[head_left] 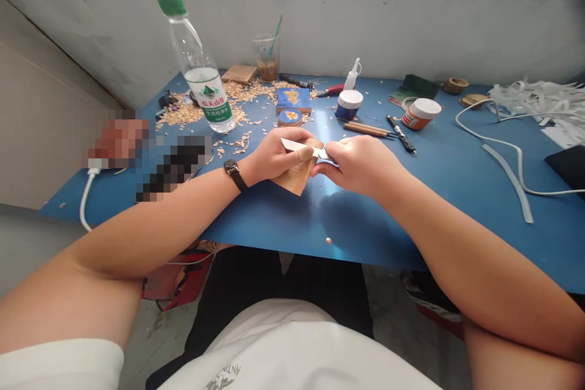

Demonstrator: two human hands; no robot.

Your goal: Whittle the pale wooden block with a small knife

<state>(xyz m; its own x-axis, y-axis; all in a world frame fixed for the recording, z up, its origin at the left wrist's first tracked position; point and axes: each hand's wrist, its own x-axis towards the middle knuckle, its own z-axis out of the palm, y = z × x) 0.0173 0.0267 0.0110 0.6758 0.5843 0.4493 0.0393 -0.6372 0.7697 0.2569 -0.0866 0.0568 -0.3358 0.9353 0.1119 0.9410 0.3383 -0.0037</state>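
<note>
Over the front middle of the table, my left hand [286, 155] is closed around a pale, flat strip [292, 145] with a pointed end. A tan wooden-looking piece [295, 181] shows under the same hand; its upper part is hidden by the fingers. A tan wrap covers the left thumb's tip. My right hand [359, 161] is closed in a pinch at the strip's right end. A small shiny metal-like piece [323, 153] with a bluish part shows between its fingers; its kind is mostly hidden. The two hands almost touch.
Wood shavings [249, 92] lie around a water bottle [208, 85] and a plastic cup [267, 58]. Behind my hands stand a blue painted block [294, 97], a white-lidded jar [348, 105], wooden-handled tools [368, 129] and an orange jar [420, 114]. White cables [516, 146] run at right.
</note>
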